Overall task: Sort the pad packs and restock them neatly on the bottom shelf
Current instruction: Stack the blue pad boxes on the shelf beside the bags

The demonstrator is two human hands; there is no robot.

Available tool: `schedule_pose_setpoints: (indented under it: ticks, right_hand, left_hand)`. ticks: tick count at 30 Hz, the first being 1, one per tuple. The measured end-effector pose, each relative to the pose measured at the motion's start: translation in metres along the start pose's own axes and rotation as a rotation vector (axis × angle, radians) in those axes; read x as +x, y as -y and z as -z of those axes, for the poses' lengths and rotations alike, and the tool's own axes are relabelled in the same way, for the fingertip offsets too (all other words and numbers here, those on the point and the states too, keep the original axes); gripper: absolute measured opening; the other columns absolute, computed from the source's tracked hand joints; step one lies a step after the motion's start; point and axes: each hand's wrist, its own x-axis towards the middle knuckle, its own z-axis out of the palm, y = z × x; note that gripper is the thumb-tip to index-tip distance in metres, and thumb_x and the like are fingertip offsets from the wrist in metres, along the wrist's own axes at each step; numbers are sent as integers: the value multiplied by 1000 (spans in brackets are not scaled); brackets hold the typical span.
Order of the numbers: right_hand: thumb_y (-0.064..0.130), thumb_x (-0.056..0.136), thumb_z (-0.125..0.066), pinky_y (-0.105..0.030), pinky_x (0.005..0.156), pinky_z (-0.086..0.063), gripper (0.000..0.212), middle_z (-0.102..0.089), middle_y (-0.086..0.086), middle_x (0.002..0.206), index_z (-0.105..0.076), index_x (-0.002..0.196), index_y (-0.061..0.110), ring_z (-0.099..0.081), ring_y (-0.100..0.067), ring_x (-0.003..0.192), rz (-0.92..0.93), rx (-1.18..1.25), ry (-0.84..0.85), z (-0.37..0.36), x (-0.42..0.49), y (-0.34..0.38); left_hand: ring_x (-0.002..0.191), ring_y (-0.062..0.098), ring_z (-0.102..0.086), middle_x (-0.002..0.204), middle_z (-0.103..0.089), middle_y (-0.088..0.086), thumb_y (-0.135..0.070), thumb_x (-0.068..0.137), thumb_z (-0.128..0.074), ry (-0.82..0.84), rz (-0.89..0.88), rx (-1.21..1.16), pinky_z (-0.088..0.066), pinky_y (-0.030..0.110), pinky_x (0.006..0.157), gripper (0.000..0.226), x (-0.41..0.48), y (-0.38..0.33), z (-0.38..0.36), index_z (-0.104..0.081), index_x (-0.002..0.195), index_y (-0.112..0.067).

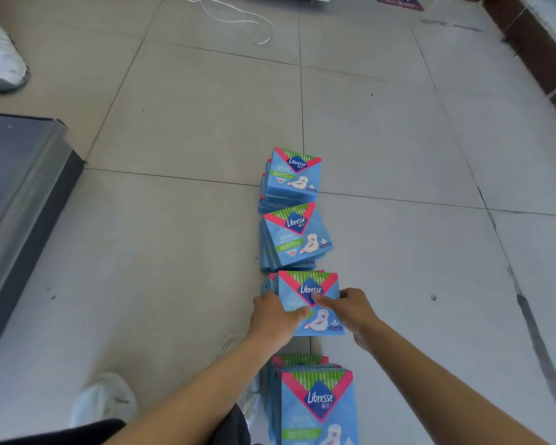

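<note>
Gripping the top pack (310, 285) of the third stack (272, 282) in a row of four on the floor (174, 220): the left hand (275, 316) curls its fingers (265, 298) round the pack's left edge with the thumb laid on its face, and the right hand (353, 308) clasps the right edge likewise. Whether the fingers reach any lower packs cannot be told. The row runs mid-floor, well apart from the shelf (23, 194) at the floor's left edge and from the skirting (533, 53) along its right edge.

Hazards, as judged:
- **Spilling:** the third stack is fanned leftward, so a lift by the top alone would probably leave or spill the lower packs.
- **Slipping:** the film looks slick, so a side grip may slip.
- **Knocking:** the second stack (297, 239), itself askew, lies just beside. The near stack (315, 399) sits under the forearms. A careless pull could knock either one. The far stack (292, 178) is less exposed.
- **Tripping:** a carry toward the shelf passes the person's own shoe (103, 399).
</note>
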Motion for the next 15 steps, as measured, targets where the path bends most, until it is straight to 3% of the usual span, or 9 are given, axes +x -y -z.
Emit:
schedule_pose_setpoints:
  ticks: [2,4,8,12,15]
  right_hand:
    - [26,76,-79,-35,73,-58,42,-73,-14,98,-64,107,1,-72,-27,84,5,23,27,-3,3,-6]
    - [24,76,-80,-31,68,-57,43,-72,-13,100,-63,108,2,-72,-25,84,10,37,34,-5,4,-10]
    - [22,75,-81,-35,71,-58,42,-73,-14,99,-65,106,1,-72,-28,83,25,72,0,-2,-5,-16]
    - [21,73,-82,-42,77,-59,41,-73,-14,96,-65,105,0,-72,-29,81,86,99,-26,10,-25,-2]
    - [20,72,-83,-43,78,-59,42,-73,-15,97,-64,103,0,-71,-31,83,178,118,-48,19,-46,31]
  left_hand:
    - [109,26,-59,123,-51,10,-38,79,-72,-32,3,18,-50,36,94,59,2,3,-2,-51,123,-5]
    - [112,26,-57,125,-49,9,-35,82,-70,-36,7,34,-47,29,93,55,2,5,-4,-50,124,-6]
    - [110,24,-58,122,-49,6,-30,83,-70,-5,-17,-12,-48,29,91,45,-4,3,-7,-53,120,-10]
    - [107,23,-62,121,-60,8,-29,79,-74,4,-81,-92,-52,40,93,45,-17,-10,0,-59,118,-13]
    - [104,24,-63,118,-60,9,-27,81,-72,-62,-160,-113,-53,37,90,40,-33,-36,25,-60,116,-10]
